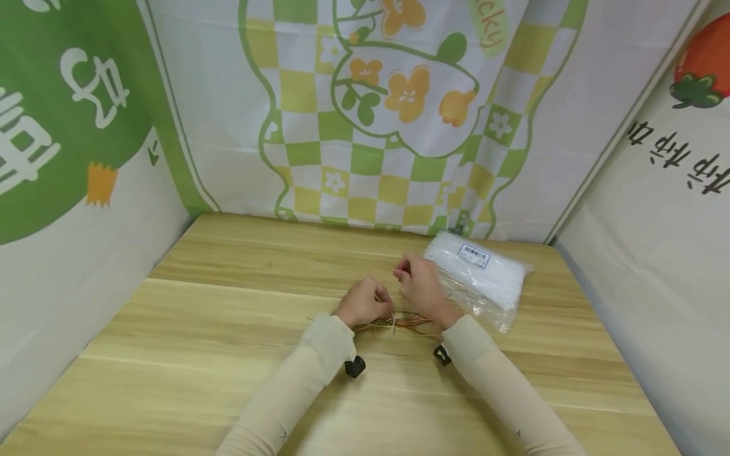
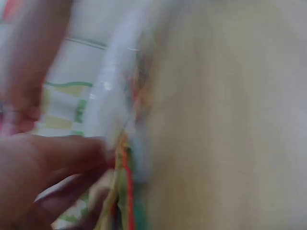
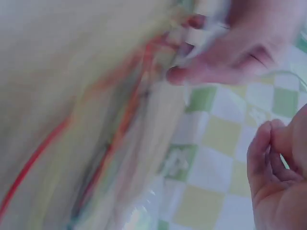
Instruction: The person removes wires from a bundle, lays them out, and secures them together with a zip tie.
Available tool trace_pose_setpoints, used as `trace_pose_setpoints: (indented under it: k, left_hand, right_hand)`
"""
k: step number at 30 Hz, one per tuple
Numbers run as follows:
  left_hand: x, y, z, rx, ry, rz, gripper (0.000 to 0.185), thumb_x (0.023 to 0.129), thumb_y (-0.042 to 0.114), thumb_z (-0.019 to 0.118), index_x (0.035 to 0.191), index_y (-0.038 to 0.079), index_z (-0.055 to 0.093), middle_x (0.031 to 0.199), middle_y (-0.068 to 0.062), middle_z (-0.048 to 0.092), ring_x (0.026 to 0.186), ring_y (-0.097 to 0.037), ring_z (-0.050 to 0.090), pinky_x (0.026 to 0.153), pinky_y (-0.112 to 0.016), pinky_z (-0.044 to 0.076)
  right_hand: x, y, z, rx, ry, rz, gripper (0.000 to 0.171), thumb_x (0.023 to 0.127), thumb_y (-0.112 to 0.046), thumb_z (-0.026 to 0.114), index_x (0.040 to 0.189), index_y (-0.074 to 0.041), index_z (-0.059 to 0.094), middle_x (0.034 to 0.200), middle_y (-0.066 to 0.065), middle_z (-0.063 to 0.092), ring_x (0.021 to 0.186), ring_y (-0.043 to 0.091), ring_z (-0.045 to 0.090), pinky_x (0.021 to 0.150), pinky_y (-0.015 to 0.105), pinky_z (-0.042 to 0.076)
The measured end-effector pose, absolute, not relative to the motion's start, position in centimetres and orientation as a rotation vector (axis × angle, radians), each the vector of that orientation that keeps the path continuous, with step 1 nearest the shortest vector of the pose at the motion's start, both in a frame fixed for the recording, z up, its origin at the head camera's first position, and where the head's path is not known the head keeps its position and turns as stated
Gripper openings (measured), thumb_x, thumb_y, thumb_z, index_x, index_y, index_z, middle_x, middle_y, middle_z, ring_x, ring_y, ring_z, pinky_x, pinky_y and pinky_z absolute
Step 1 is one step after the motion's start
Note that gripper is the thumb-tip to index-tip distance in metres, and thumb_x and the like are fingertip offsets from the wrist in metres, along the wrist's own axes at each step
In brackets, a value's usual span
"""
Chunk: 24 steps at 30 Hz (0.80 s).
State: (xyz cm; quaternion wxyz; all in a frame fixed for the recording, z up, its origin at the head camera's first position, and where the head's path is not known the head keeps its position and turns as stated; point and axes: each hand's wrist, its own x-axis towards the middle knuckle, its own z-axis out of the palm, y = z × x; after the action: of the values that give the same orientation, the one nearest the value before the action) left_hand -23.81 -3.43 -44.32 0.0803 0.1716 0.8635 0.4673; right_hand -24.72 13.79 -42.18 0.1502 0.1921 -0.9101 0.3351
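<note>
A bundle of thin coloured wires (image 1: 419, 320) lies across the wooden table, with red, orange, yellow and green strands. Round its middle sits a white cable tie (image 1: 393, 322), its tail pointing toward me. My left hand (image 1: 365, 302) pinches the wires beside the tie; red and yellow strands (image 2: 125, 184) run down past its fingers in the left wrist view. Raised above and right of the bundle is my right hand (image 1: 423, 288), apart from the wires. Its fingers are curled, thumb meeting forefinger (image 3: 261, 139), and I see nothing between them. Both wrist views are partly blurred.
At the back right lies a clear plastic bag (image 1: 485, 269) of white cable ties with a barcode label, close behind my right hand. The wooden table (image 1: 188, 342) meets printed cloth walls (image 1: 365, 158) at its back and sides.
</note>
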Motion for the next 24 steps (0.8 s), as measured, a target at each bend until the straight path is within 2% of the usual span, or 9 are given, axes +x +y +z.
trace_pose_setpoints:
  k: [4,9,15,21,24]
  left_hand:
    - [-24.0,-3.4,-45.3,0.495,2.575,1.436,0.015,0.099,0.009,0.069,0.098,0.002,0.083,0.107,-0.013,0.080,0.078,-0.016,0.074,0.067,-0.029,0.059]
    - [-24.2,-3.0,-45.2,0.508,2.547,1.448,0.017,0.103,0.012,0.067,0.102,0.003,0.081,0.105,-0.012,0.078,0.079,-0.018,0.071,0.065,-0.029,0.056]
    - [-24.1,-2.5,-45.1,0.469,2.528,1.518,0.019,0.106,0.017,0.065,0.108,0.003,0.078,0.103,-0.013,0.076,0.077,-0.016,0.066,0.061,-0.026,0.052]
    - [-24.1,-2.2,-45.0,0.480,2.535,1.621,0.013,0.101,0.015,0.072,0.105,0.006,0.080,0.110,-0.012,0.079,0.090,-0.021,0.075,0.069,-0.027,0.058]
    - [-24.2,-2.2,-44.9,0.511,2.548,1.644,0.011,0.099,0.013,0.075,0.102,0.006,0.082,0.110,-0.013,0.080,0.090,-0.024,0.078,0.070,-0.027,0.059]
  right_hand:
    - [-24.7,14.9,-40.4,0.567,-2.721,1.038,0.004,0.102,-0.010,0.069,0.099,-0.007,0.071,0.091,0.008,0.075,0.082,0.018,0.071,0.076,0.036,0.060]
    - [-24.7,16.1,-40.9,0.596,-2.917,0.968,0.011,0.101,-0.017,0.070,0.102,-0.007,0.075,0.094,0.006,0.076,0.086,0.017,0.071,0.080,0.037,0.059]
    - [-24.7,16.2,-42.6,0.614,-2.893,1.128,0.009,0.100,-0.012,0.073,0.096,-0.004,0.075,0.093,0.011,0.076,0.083,0.017,0.070,0.076,0.033,0.059]
    - [-24.4,15.5,-43.3,0.549,-2.840,1.018,0.009,0.100,-0.001,0.064,0.095,-0.009,0.065,0.085,0.006,0.069,0.075,0.016,0.060,0.067,0.031,0.050]
    - [-24.2,15.1,-43.7,0.572,-2.802,0.942,0.017,0.093,0.007,0.061,0.096,-0.010,0.059,0.084,0.005,0.064,0.076,0.018,0.058,0.066,0.032,0.048]
